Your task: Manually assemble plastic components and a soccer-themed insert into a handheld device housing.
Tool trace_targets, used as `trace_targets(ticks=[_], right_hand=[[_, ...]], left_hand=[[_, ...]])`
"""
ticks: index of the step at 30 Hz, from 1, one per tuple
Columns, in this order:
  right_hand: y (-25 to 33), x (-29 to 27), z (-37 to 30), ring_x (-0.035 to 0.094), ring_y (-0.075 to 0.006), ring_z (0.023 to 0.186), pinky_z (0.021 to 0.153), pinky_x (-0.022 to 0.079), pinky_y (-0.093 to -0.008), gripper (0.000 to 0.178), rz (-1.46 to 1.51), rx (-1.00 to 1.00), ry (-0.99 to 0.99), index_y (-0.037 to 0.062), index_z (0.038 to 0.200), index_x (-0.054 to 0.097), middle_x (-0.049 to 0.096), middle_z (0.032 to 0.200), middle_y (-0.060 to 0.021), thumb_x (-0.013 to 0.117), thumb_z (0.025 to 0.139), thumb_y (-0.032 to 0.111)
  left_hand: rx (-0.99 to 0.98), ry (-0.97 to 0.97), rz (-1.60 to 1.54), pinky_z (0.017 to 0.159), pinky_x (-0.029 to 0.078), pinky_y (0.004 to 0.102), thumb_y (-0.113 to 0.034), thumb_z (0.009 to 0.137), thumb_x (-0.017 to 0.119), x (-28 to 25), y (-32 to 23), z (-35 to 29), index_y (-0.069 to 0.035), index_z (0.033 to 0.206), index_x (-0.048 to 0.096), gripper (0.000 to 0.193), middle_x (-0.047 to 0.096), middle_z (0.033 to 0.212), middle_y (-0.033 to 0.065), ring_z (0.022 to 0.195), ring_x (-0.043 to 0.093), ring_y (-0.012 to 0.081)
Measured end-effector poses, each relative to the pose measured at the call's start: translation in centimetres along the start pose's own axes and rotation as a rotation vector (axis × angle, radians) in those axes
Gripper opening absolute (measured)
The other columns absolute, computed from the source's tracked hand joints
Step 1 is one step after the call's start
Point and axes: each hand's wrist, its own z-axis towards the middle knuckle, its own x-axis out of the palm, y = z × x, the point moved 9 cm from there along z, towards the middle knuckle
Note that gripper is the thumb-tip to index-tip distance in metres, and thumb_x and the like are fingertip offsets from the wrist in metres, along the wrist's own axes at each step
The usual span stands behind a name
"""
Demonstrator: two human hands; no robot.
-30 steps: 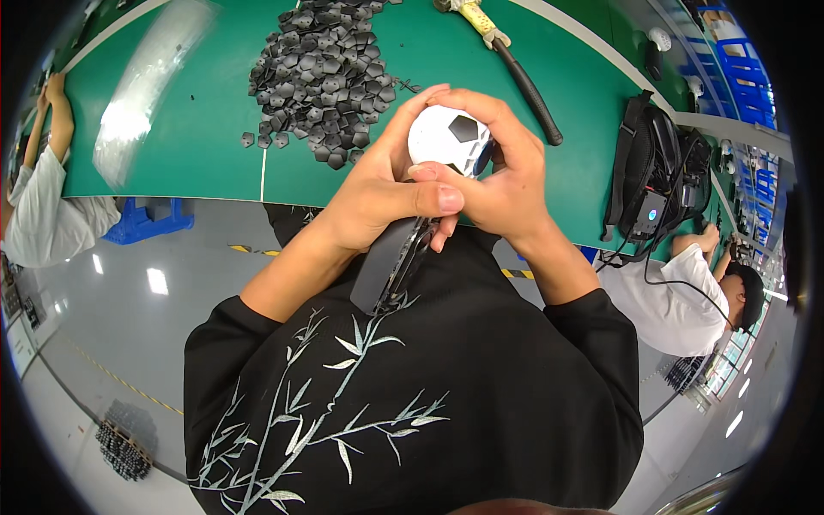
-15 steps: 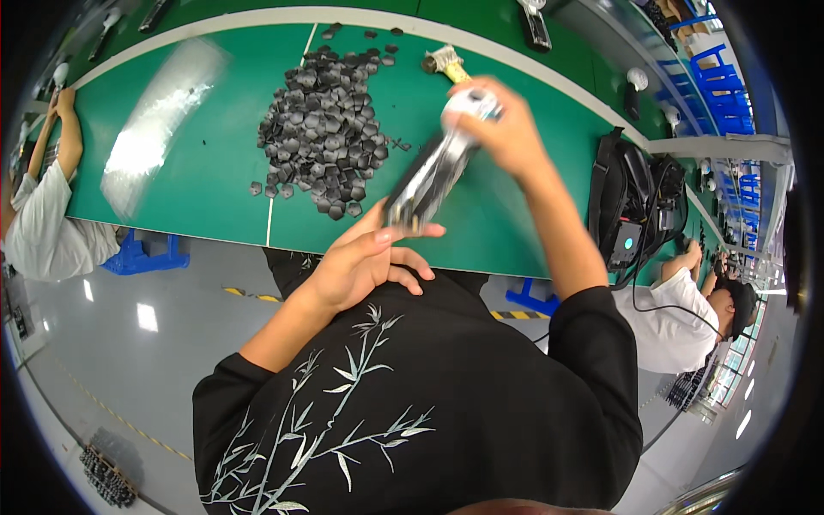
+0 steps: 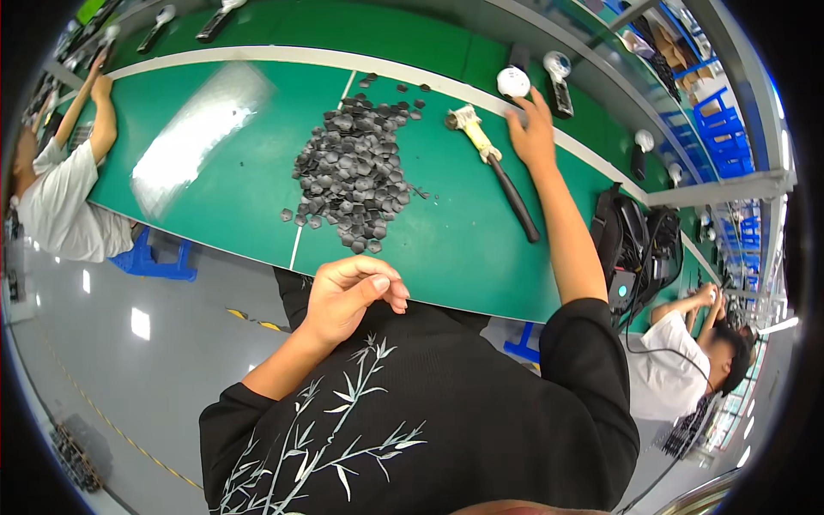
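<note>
My right hand (image 3: 534, 136) reaches out over the far edge of the green table, fingers spread and unclosed. Its fingertips are right beside the white round head of a black-handled device (image 3: 513, 81) on the green belt; I cannot tell whether they touch it. Nearer me, a hammer (image 3: 506, 187) with a wrapped head, a yellow-wrapped neck and a black handle lies on the table. My left hand (image 3: 348, 300) hovers at the table's front edge, fingers loosely bent and nothing seen in it. Beyond it spreads a heap of small black pentagonal pieces (image 3: 356, 167).
More similar devices (image 3: 560, 86) lie along the far green belt (image 3: 378, 39). A clear plastic sheet (image 3: 202, 137) lies at the left of the table (image 3: 455, 249). A black bag (image 3: 631, 240) with cables stands at the right. Other people sit at both sides, near blue stools (image 3: 159, 257).
My right hand has carried the device from in front of me to the far belt and loosened from it. My left hand has come away from the device's lower end.
</note>
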Motion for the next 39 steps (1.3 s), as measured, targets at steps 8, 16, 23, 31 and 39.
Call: trace_targets(ticks=[8, 16, 23, 31, 39], right_hand=[[-15.7, -5.3, 0.7, 0.063, -0.0364, 0.078, 0.072, 0.049, -0.0433, 0.052, -0.297, 0.431, 0.0, -0.004, 0.09, 0.065, 0.068, 0.09, -0.0208, 0.07, 0.082, 0.047], [-19.2, -3.1, 0.7, 0.064, -0.035, 0.089, 0.081, 0.049, -0.0415, 0.059, -0.295, 0.575, 0.064, -0.001, 0.109, 0.062, 0.068, 0.098, -0.0169, 0.06, 0.088, 0.054], [-20.2, -4.0, -0.9, 0.065, -0.0376, 0.085, 0.078, 0.05, -0.0421, 0.047, -0.217, 0.568, -0.046, -0.0004, 0.108, 0.06, 0.068, 0.094, -0.0191, 0.063, 0.088, 0.041], [-12.7, -6.6, -1.3, 0.065, -0.0375, 0.083, 0.076, 0.051, -0.0438, 0.042, -0.266, 0.452, -0.151, -0.0001, 0.105, 0.059, 0.067, 0.092, -0.0197, 0.063, 0.088, 0.038], [-11.3, -8.4, -4.1, 0.064, -0.0416, 0.078, 0.072, 0.05, -0.047, 0.047, -0.22, 0.587, -0.25, -0.0008, 0.104, 0.06, 0.068, 0.086, -0.0211, 0.06, 0.089, 0.043]], left_hand=[[1.04, 0.271, 0.227, 0.066, 0.057, 0.0307, 0.007, 0.084, 0.061, 11.3, -19.7, -5.1, 0.01, 0.091, 0.062, 0.008, 0.067, 0.078, 0.0186, 0.073, 0.067, 0.0273], [1.132, 0.184, 0.418, 0.064, 0.055, 0.03, 0.006, 0.084, 0.061, 12.7, -22.4, -3.4, 0.007, 0.092, 0.062, 0.008, 0.066, 0.079, 0.0167, 0.072, 0.064, 0.0257], [1.221, 0.335, 0.56, 0.063, 0.053, 0.0293, 0.005, 0.084, 0.061, 20.1, -19.3, -2.6, 0.004, 0.092, 0.063, 0.008, 0.064, 0.079, 0.015, 0.071, 0.062, 0.0243], [1.23, 0.471, 0.554, 0.062, 0.05, 0.0285, 0.004, 0.084, 0.061, 25.6, -18.8, -3.5, 0.001, 0.093, 0.063, 0.009, 0.062, 0.08, 0.0131, 0.07, 0.059, 0.0228], [1.249, 0.559, 0.445, 0.06, 0.048, 0.0277, 0.002, 0.084, 0.061, 25.2, -22.3, -1.4, -0.002, 0.093, 0.063, 0.011, 0.06, 0.08, 0.0112, 0.069, 0.056, 0.0212]])
